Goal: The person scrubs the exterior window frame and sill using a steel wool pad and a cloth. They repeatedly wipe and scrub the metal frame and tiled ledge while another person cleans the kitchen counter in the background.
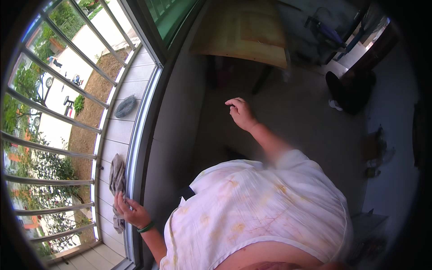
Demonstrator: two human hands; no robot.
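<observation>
A crumpled grey-brown cloth (117, 175) lies on the tiled sill (113, 133) outside the open window. My left hand (133, 211), with a green band at the wrist, reaches over the window track (137, 135). Its fingers and thumb close on the cloth, which bunches there and spreads out above and below. Part of the cloth is hidden behind the fingers. My right hand (242, 113) hangs in the air over the dim floor, fingers bent and thumb apart, with nothing in it.
A coil of steel wire (125, 106) rests on the sill. Metal railing bars (64, 119) run along its outer side. A wooden table (243, 33) stands ahead. Dark items (351, 89) lie on the right, and a standing fan (361, 32) is farther back.
</observation>
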